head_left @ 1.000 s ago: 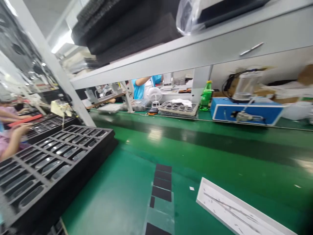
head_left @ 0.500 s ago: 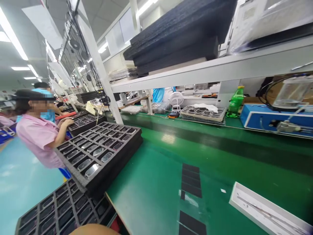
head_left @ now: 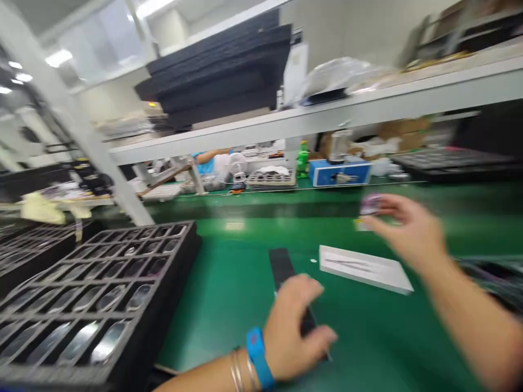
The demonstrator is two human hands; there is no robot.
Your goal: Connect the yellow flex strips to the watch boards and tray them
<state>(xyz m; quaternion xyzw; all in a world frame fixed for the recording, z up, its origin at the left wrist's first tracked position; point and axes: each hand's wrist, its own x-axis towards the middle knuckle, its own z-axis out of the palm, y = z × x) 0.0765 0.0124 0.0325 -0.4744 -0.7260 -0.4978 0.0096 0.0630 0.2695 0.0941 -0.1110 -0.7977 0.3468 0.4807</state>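
My left hand [head_left: 292,329], with a blue wristband [head_left: 260,356] at the wrist, is low over the green bench with thumb and fingers apart. It is above a black strip [head_left: 281,263], part of which it hides; nothing shows between its fingers. Raised to the right, my right hand [head_left: 412,231] pinches a small glossy purple-tinted piece [head_left: 371,203], blurred by motion. A bit of yellow shows just below that piece. Between the hands lies a shallow white box [head_left: 368,280] with thin metal tools inside, probably tweezers.
On the left stands a black foam tray [head_left: 171,296] with glossy pieces in its compartments. A blue machine [head_left: 321,174], a green bottle [head_left: 302,160] and a white fan [head_left: 237,166] stand at the back. Dark items [head_left: 490,272] lie at the right. A shelf [head_left: 245,130] crosses above.
The view has turned to the right. Both my hands have come into the frame, the right one with the purple-tinted piece. The co-worker at the left is out of view.
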